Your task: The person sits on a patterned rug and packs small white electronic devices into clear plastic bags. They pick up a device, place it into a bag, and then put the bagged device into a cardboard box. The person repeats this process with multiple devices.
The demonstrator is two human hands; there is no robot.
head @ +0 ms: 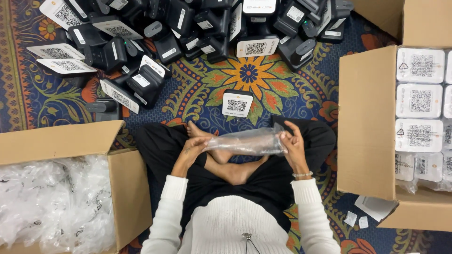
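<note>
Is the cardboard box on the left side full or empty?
Nearly full. The left box stands open, and crumpled clear plastic bags fill it close to its rim.

What lies inside the clear plastic bag is blurred by the film and cannot be made out. The fingertips of the left hand are covered by the bag's end, and those of the right hand are partly folded behind it. The pile of black devices is cut off by the top edge. The cardboard box on the right is cropped by the right edge, so its full count of white packets is not shown. The cardboard box on the left is cropped too; what sits under its crumpled bags is possibly nothing, but is hidden.
</note>
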